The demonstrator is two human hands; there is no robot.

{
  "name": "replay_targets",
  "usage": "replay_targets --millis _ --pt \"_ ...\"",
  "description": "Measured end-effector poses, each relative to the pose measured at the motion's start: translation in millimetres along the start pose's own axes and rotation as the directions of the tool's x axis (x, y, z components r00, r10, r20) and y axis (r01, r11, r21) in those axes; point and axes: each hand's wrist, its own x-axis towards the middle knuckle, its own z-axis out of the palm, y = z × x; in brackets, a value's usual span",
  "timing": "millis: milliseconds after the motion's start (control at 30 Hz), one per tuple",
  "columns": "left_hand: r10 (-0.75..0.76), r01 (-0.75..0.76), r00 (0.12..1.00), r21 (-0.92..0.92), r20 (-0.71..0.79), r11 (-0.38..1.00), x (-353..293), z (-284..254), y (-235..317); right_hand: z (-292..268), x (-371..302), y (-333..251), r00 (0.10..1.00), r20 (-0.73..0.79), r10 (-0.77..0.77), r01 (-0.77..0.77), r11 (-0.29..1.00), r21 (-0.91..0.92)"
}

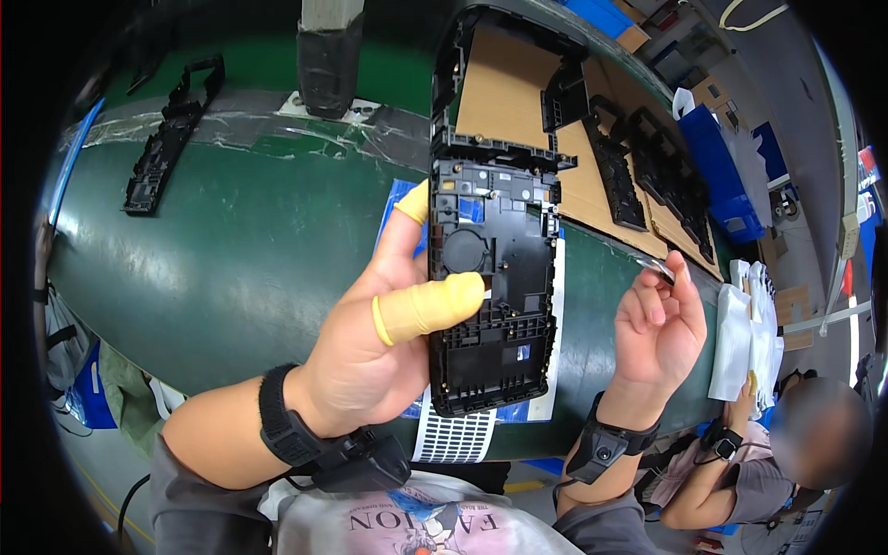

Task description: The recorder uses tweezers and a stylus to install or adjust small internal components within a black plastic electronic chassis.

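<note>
Gripping a long black plastic frame [495, 222] upright above the green table [231, 250], the left hand [370, 342] closes around the frame's lower half: its thumb, capped with a yellow finger cot [435, 303], presses across the front, and a second yellow cot shows on a fingertip behind the left edge. The frame has one round recess near its middle and an open window at its top. The right hand [659, 319] is raised just to the right of the frame, apart from it, with fingers curled and pinched on one pair of slim metal tweezers [659, 269]. Each wrist wears one black band with a small device. Below the frame, one white sheet of small labels [453, 435] lies at the table's near edge, over a blue sheet. On a brown cardboard sheet [504, 88] behind lie several more black frames [647, 171]; their exact number cannot be told. One further black frame [171, 134] lies apart at the far left of the table. A stack of white cloths [745, 333] sits at the right, beside another person's arm [731, 481].
</note>
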Motion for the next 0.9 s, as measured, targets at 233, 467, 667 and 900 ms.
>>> replay_targets --millis 233,467,667,900 --pt "0.009 -0.006 0.999 -0.071 0.038 0.997 -2.1 -0.5 -0.1 1.4 -2.3 2.1 0.999 -0.023 -0.024 0.023 0.999 -0.040" --pt "0.044 -0.039 0.995 -0.055 0.093 0.998 -4.9 -1.3 1.6 1.3 -1.7 2.0 0.999 -0.015 -0.035 0.035 0.998 -0.048" --pt "0.059 -0.055 0.996 -0.057 0.067 0.997 -5.7 1.5 0.9 0.8 -0.6 1.3 0.999 -0.017 -0.030 0.030 0.999 -0.034" --pt "-0.063 0.068 0.997 -0.147 0.038 0.987 -2.3 -2.3 3.7 -2.0 0.4 0.9 0.999 -0.032 -0.035 0.034 0.999 -0.039"
